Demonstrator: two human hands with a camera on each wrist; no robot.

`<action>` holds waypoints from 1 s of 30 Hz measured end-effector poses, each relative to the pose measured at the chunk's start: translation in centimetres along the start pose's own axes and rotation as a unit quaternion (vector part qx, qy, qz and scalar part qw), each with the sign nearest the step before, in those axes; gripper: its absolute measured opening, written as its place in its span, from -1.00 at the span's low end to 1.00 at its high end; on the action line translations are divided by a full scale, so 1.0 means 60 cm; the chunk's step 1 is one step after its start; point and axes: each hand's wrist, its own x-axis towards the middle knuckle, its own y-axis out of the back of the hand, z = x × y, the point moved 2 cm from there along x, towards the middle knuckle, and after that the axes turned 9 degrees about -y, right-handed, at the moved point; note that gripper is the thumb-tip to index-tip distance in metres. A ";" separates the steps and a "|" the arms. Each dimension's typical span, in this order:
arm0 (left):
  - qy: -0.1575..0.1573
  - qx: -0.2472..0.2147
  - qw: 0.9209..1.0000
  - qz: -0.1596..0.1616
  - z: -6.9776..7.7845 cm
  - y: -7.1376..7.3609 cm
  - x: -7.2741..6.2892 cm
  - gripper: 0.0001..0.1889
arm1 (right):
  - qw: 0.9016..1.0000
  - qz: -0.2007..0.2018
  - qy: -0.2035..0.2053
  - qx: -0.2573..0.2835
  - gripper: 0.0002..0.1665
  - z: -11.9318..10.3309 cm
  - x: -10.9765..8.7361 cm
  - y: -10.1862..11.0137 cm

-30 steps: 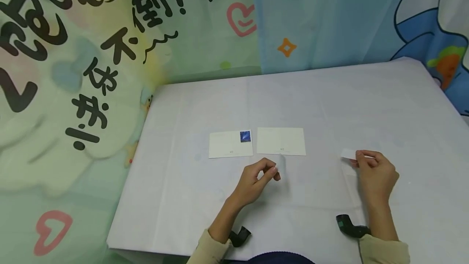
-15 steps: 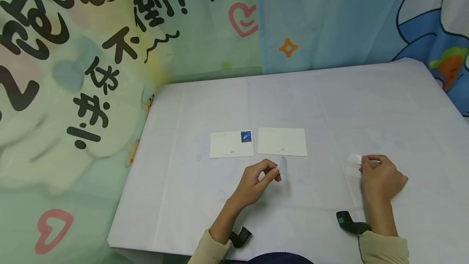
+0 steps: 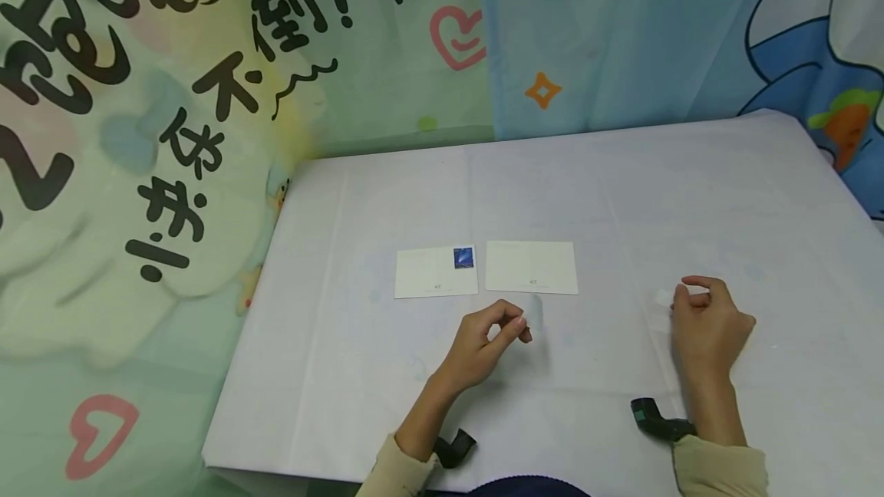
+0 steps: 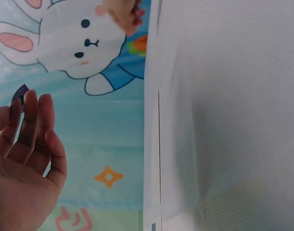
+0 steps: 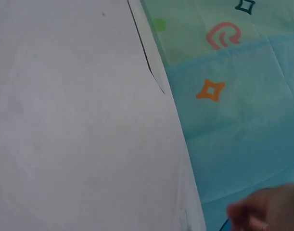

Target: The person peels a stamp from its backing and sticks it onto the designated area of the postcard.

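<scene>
Two white cards lie side by side on the table. The left card [image 3: 424, 274] bears a blue stamp [image 3: 463, 258] in its upper right corner; the right card [image 3: 530, 268] has none. Just below the right card, my left hand [image 3: 479, 340] pinches a small piece between thumb and fingertips. In the left wrist view it appears as a small dark stamp [image 4: 20, 95]. My right hand [image 3: 711, 332] is over the right part of the table, fingers bent. A faint whitish scrap [image 3: 664, 298] shows beside its fingertips; whether they hold it is unclear.
A white cloth covers the table [image 3: 587, 198]. Printed curtains [image 3: 373, 90] stand behind it and along its left side. Black wrist devices [image 3: 452, 449] sit at both sleeves.
My right hand dips to the right with a white slip, then comes back up and left, and the slip no longer shows clearly. The left hand stays nearly still.
</scene>
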 end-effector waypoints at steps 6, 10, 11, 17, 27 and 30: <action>0.001 -0.009 1.000 0.000 0.001 -0.002 0.001 -0.88 | 0.987 -0.051 0.111 0.105 -0.74 -0.011 -0.019 -0.050; 0.005 -0.009 1.000 0.004 0.003 -0.002 0.001 -0.90 | 0.951 -0.147 0.219 0.159 -0.54 -0.018 -0.046 -0.093; 0.006 -0.010 1.000 0.006 0.004 -0.002 0.001 -0.90 | 0.939 -0.182 0.235 0.173 -0.49 -0.037 -0.060 -0.091; 0.005 -0.007 1.000 0.002 0.051 0.012 0.014 -0.90 | 0.871 -0.310 0.281 0.258 -0.35 -0.170 -0.133 -0.035; 0.002 -0.010 1.000 0.009 0.060 0.018 0.016 -0.91 | 0.862 -0.296 0.294 0.289 -0.48 -0.170 -0.147 -0.045; -0.007 -0.007 1.000 0.011 0.060 0.017 0.017 -0.91 | 0.867 -0.295 0.286 0.282 -0.54 -0.166 -0.147 -0.046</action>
